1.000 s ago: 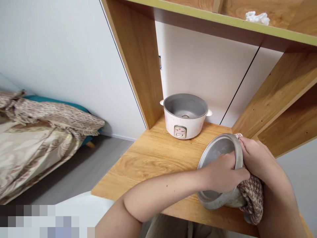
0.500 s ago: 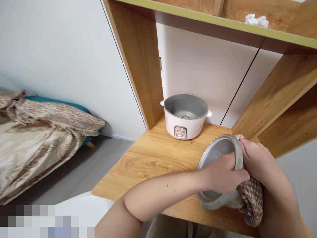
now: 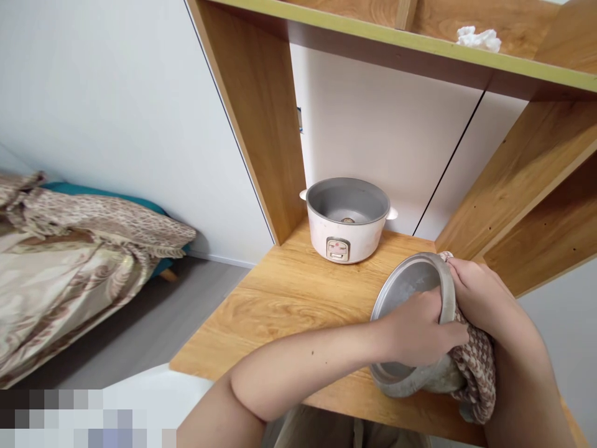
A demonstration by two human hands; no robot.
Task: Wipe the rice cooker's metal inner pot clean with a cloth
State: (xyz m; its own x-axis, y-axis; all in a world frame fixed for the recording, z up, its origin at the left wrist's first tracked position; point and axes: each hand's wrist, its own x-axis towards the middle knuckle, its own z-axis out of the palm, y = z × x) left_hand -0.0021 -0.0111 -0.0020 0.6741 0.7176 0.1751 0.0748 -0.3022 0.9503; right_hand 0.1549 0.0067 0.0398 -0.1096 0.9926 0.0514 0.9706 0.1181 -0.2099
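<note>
A grey metal inner pot (image 3: 405, 283) is tilted on its side over the near right of the wooden desk, its mouth facing left. My left hand (image 3: 415, 330) grips the pot's rim, fingers inside and thumb outside. At the pot's far right, my right hand (image 3: 482, 295) is closed on a brown-and-white textured cloth (image 3: 476, 373), pressed against the outer wall. Some fingers of both hands are hidden by the pot or cloth. Farther back stands a white rice cooker body (image 3: 347, 227), lidless, its grey inside showing a round heating part at the bottom.
The wooden desk (image 3: 252, 311) sits between wooden side panels, below a shelf (image 3: 354, 46) that holds crumpled white tissue (image 3: 479, 39). At left is a bed (image 3: 84, 249) with patterned covers. A white rounded surface (image 3: 158, 392) lies near the desk's front left corner.
The whole view has shifted very slightly. Both hands keep their grip on the pot and cloth, with the right hand moved a little along the outside.
</note>
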